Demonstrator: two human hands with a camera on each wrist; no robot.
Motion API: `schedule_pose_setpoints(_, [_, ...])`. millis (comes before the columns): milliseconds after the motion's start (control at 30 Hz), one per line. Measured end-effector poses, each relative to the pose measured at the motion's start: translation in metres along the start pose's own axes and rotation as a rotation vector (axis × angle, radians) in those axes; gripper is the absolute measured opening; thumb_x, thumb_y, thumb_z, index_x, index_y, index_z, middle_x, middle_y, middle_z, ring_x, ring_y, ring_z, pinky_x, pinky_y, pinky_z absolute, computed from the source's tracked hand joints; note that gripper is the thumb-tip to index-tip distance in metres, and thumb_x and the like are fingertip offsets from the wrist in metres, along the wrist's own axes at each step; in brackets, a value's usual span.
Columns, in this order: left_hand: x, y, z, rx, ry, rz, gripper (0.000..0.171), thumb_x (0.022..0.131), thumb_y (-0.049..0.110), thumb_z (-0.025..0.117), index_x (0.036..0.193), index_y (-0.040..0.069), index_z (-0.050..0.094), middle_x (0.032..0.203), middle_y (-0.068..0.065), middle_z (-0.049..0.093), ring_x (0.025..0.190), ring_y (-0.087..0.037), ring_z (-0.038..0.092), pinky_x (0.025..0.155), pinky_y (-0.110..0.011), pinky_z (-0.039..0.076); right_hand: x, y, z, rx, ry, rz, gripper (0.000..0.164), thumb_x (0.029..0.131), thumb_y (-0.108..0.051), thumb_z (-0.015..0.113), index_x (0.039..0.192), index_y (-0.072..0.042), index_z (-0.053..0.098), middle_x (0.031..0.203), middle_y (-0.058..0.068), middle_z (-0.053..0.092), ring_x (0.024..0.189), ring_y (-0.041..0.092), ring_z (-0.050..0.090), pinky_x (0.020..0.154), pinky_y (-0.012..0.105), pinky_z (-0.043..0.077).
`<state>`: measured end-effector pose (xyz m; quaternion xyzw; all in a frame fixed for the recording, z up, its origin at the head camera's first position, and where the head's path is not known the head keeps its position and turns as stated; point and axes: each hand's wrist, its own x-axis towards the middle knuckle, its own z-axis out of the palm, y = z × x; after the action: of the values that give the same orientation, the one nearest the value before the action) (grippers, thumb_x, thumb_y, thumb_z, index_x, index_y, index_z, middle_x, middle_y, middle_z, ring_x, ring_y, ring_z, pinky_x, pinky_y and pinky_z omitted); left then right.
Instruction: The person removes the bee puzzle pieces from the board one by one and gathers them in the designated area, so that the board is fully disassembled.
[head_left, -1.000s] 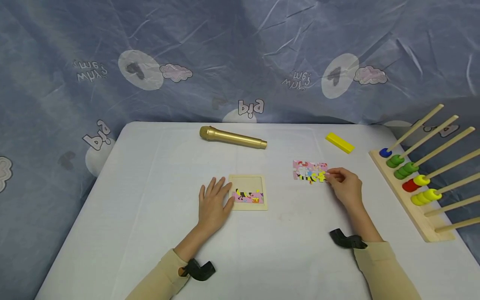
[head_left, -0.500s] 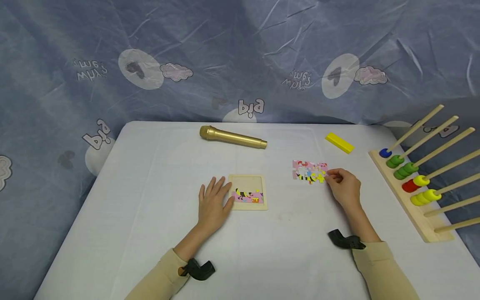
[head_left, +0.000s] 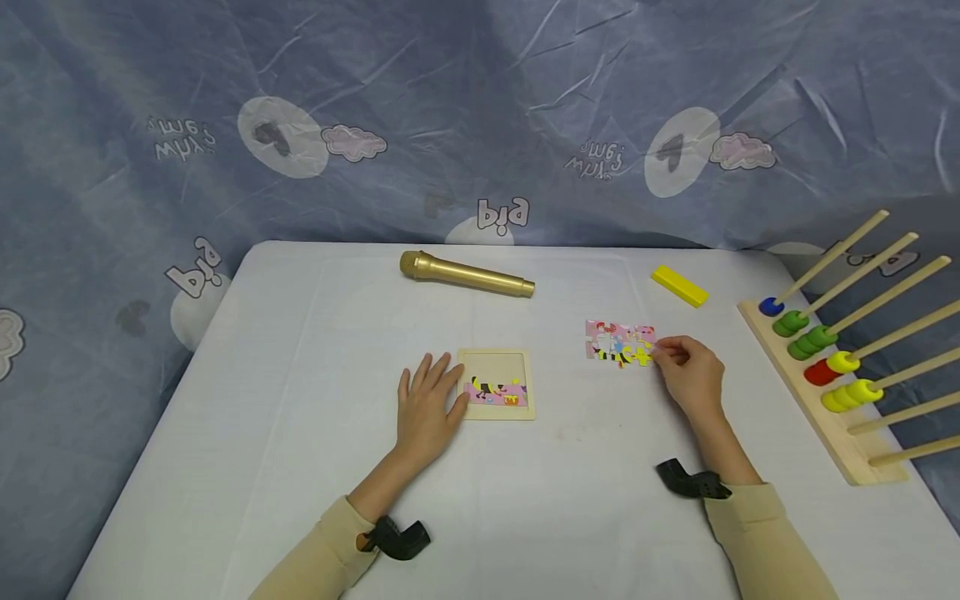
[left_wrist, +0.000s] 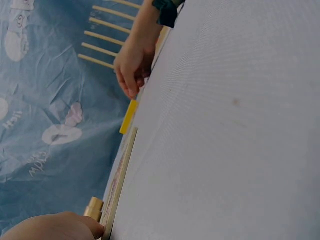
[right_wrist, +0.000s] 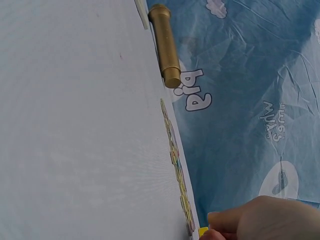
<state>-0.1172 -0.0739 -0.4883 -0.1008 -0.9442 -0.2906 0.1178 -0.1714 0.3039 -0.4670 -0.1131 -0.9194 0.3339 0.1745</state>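
My left hand (head_left: 426, 417) lies with fingers spread on the table, its thumb and index finger touching the left edge of a square wooden puzzle tray (head_left: 531, 383). A strip of joined pink pieces with a bee picture (head_left: 495, 393) fills the lower part of that tray; bare wood shows above. To the right, a flat block of loose jigsaw pieces (head_left: 617, 342) lies on the cloth, pink with yellow and black. At its right edge my right hand (head_left: 692, 375) pinches a jigsaw piece, mostly hidden by the thumb and fingers. In the right wrist view the jigsaw pieces (right_wrist: 176, 159) appear edge-on.
A gold toy microphone (head_left: 467, 275) lies behind the tray. Farther right is a yellow block (head_left: 679, 286). A wooden bead rack (head_left: 825, 392) with upright pegs and coloured beads stands along the table's right side. Blue patterned cloth (head_left: 420, 100) hangs behind the white-covered table (head_left: 300, 375).
Almost nothing differs. The right hand shifts very slightly at the edge of the jigsaw pieces; the left hand and the tray stay where they were.
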Motion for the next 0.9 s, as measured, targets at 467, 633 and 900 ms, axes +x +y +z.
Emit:
schedule_pose_setpoints(467, [-0.001,0.0,-0.001,-0.011,-0.01,-0.007,0.041,0.092,0.028,0.065,0.131,0.013,0.063,0.149,-0.011,0.048,0.145,-0.036,0.032,0.115,-0.063,0.014,-0.014,-0.052,0.01,0.196,-0.07,-0.024,0.02,0.092,-0.013,0.065,0.107,-0.002,0.071,0.09,0.01,0.066,0.07,0.002,0.051,0.056,0.011,0.04])
schedule_pose_setpoints(633, [0.0,0.0,-0.001,-0.023,-0.014,-0.001,0.04,0.094,0.028,0.062,0.131,0.013,0.063,0.149,-0.012,0.048,0.145,-0.036,0.031,0.115,-0.063,0.014,-0.026,-0.084,0.027,0.294,-0.175,-0.11,0.019,0.09,-0.01,0.068,0.106,0.0,0.071,0.088,0.011,0.067,0.07,0.002,0.053,0.058,0.012,0.041])
schedule_pose_setpoints(900, [-0.001,-0.002,-0.002,-0.023,0.005,0.026,0.035,0.096,0.021,0.058,0.13,0.012,0.063,0.147,-0.013,0.049,0.144,-0.038,0.033,0.114,-0.065,0.015,-0.05,-0.129,0.055,0.36,-0.333,-0.22,0.018,0.09,-0.009,0.068,0.106,0.0,0.07,0.086,0.008,0.064,0.077,0.016,0.055,0.061,0.016,0.042])
